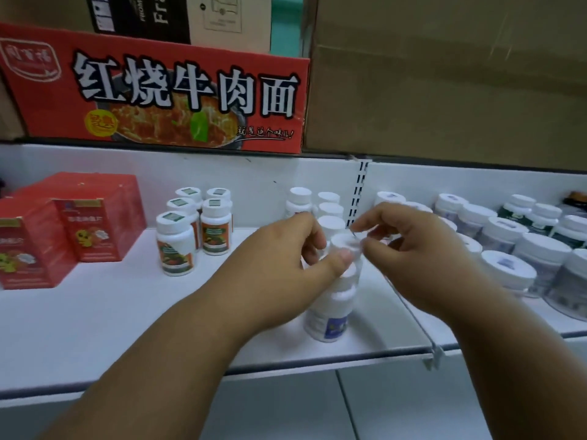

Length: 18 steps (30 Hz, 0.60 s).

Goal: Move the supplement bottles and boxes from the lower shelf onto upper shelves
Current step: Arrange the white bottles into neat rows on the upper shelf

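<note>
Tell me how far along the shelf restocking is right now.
Done: the white shelf already carries red boxes, orange-label bottles and rows of white-capped bottles to the right.
In hand: the left hand grips a white bottle in the middle row, with the right hand pinching at its cap.
Left: not visible; the lower shelf is out of frame, so remaining stock cannot be judged.
</note>
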Available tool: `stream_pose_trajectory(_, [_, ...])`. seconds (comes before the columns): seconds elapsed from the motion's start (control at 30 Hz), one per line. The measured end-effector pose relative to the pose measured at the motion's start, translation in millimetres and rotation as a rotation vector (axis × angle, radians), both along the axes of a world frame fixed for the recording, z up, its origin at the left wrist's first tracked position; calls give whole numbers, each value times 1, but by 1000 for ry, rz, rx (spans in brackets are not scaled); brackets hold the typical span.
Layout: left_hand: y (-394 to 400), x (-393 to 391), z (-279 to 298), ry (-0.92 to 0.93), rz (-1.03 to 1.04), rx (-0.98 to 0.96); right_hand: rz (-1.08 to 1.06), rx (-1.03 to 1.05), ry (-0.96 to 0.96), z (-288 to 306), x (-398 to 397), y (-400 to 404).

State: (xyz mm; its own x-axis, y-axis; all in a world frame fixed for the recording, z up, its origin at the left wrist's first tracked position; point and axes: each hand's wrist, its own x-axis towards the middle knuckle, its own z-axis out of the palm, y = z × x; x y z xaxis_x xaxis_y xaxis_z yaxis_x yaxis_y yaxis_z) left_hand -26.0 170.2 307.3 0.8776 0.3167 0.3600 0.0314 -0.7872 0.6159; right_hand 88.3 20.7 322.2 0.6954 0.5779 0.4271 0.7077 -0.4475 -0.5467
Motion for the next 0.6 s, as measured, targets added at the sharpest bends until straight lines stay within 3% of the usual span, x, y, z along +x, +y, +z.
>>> stream_pose_trajectory(0.17, [-17,3,3,76,51,35,196,-46,25,-15,18,0])
stream_pose_trajectory(0.43, [-2,13,7,-20,240,16,195,95,80,-17,31,-6])
stream_pose_trajectory(0.6, [14,22,11,39,284,76,201,74,99,-15,23,2])
